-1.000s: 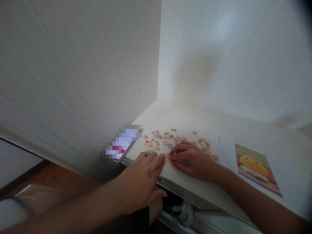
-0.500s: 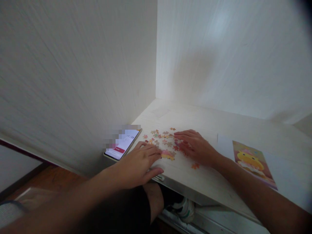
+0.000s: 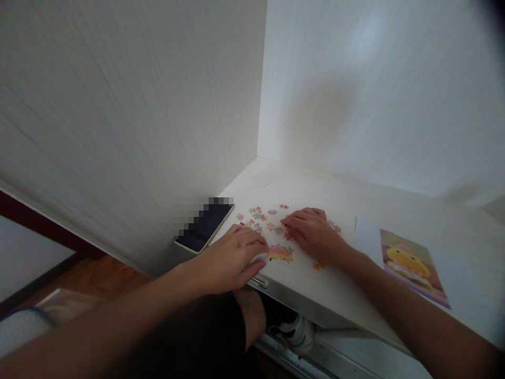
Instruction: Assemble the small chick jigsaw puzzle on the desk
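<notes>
A joined jigsaw section [image 3: 281, 252], pink and yellow, lies near the front edge of your white desk [image 3: 303, 184].

Just beside it, your left hand [image 3: 236, 258] has loosely curved fingers; whether they hold anything, you cannot tell from this view. Your right hand [image 3: 313, 231], at the section 1 second ago, is now over the loose jigsaw pieces [image 3: 258, 215], half closed, its grip hidden; your work seems to have shifted there, leaving the section less covered. 1 orange piece [image 3: 318, 266] lies apart. Farther out: right, a printed picture [image 3: 412, 271]; left, a smartphone [image 3: 209, 226], screen now dark.
</notes>
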{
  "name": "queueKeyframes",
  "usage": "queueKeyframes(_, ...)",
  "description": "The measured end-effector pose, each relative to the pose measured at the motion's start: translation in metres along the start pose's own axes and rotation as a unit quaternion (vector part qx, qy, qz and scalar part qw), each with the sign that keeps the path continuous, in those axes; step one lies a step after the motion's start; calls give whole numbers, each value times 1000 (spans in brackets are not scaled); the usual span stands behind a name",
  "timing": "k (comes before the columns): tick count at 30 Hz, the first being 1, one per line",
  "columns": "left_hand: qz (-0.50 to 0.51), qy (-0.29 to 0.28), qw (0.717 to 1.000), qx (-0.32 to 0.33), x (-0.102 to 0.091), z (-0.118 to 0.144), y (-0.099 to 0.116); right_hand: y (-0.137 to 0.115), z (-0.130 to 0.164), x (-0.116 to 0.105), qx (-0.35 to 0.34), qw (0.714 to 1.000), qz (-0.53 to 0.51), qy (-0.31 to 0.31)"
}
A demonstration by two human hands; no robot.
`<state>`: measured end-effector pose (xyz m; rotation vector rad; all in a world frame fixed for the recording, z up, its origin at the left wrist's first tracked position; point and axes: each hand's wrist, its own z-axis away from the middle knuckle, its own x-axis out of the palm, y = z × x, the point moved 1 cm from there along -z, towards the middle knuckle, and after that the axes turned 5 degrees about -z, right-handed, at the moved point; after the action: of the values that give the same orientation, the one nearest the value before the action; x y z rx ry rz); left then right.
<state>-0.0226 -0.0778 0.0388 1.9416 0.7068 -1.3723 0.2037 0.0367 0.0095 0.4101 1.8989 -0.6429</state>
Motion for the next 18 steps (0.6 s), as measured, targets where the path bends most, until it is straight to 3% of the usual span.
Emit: queueKeyframes(18, -3, -11, 1000, 6, 4, 0, -3, 12, 2, -6, 30, 994, -103, -12)
